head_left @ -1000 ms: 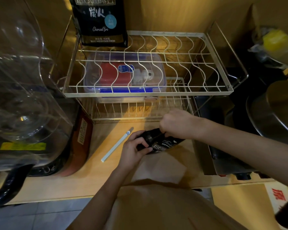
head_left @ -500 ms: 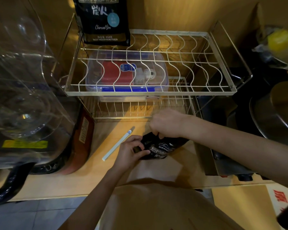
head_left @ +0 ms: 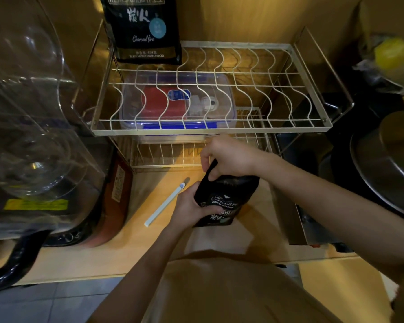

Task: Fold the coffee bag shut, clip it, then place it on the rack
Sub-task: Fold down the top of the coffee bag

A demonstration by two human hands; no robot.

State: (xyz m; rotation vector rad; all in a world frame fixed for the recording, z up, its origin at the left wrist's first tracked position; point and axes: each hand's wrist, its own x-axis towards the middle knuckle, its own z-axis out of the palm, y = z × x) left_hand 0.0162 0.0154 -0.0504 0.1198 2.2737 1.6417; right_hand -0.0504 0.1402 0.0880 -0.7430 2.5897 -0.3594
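Fingers [head_left: 208, 160] of right hand [head_left: 229, 157] pinching the top of the coffee bag [head_left: 224, 199]; left hand [head_left: 190, 207] wrapped round its lower body, upright over the bench [head_left: 131, 243]. Folding step, judging by the pinch. Clip [head_left: 165, 203] waiting at nine o'clock, just beside. Rack [head_left: 210, 130] at twelve, for later.

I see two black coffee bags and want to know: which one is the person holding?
The small coffee bag above the counter, gripped by the left hand and right hand. The big coffee bag stands untouched on the rack.
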